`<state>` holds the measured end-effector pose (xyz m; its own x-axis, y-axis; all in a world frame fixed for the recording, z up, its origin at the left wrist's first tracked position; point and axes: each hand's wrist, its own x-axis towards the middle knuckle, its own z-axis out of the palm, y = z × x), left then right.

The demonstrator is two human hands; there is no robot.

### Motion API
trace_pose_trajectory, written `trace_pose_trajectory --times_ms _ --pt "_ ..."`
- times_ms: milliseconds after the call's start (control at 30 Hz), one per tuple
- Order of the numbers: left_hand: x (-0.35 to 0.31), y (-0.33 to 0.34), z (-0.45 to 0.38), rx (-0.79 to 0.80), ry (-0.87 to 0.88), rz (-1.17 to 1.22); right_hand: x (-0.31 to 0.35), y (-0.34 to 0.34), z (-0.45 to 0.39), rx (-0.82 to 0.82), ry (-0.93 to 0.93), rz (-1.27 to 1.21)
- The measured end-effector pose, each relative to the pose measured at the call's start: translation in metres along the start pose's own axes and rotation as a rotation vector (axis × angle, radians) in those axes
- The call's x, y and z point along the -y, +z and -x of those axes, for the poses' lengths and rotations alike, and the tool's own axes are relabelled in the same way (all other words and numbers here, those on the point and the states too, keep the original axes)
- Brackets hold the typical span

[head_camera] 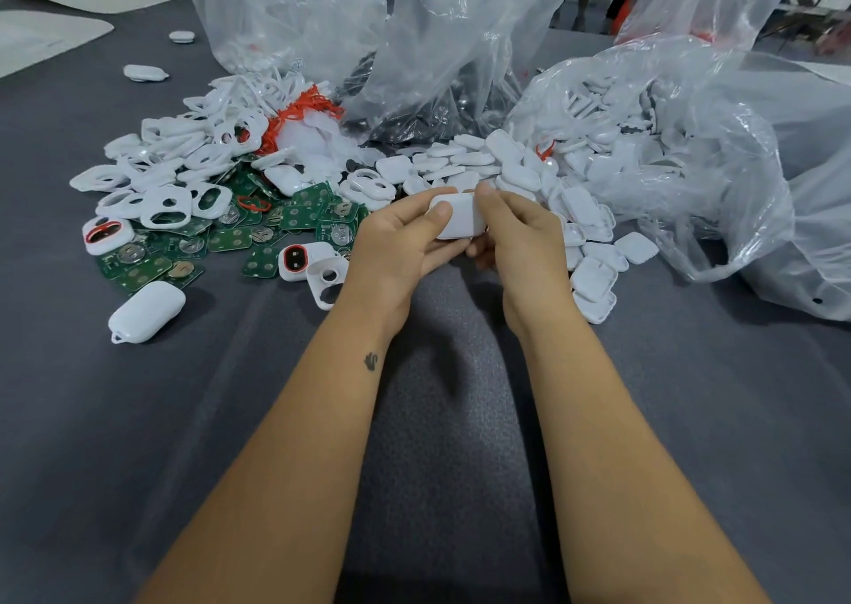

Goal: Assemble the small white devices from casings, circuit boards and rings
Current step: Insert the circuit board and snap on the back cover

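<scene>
Both hands (400,244) (520,239) grip white casing (458,216), clear bag (667,143) spilling casings

Grey cloth (138,419) covers table; clear plastic bags (460,28) behind; pale sheets (46,37) far left.

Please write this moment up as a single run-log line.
left hand: grips white casing | right hand: grips same casing | circuit boards: heaped left on table | phase: pressing casing together, apparently
</scene>
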<state>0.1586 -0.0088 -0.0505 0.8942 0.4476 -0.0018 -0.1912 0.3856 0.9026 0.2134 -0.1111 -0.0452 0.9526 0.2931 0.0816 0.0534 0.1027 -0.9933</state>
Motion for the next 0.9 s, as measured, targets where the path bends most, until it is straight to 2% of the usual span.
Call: trace_pose_trajectory --times_ms 167,633,900 --pt "0.0002 -0.0014 0.0006 0.009 0.003 -0.022 -0.0009 0.0003 -0.0005 0.004 0.007 -0.072" --pt "0.0002 -0.0037 0.0019 0.043 0.030 -0.062 -0.0007 -0.0010 -0.0003 -0.011 -0.059 -0.041" --pt "0.0011 -0.0033 0.0014 -0.043 0.071 -0.151 -0.0036 -0.0024 -0.0001 0.139 -0.003 0.003"
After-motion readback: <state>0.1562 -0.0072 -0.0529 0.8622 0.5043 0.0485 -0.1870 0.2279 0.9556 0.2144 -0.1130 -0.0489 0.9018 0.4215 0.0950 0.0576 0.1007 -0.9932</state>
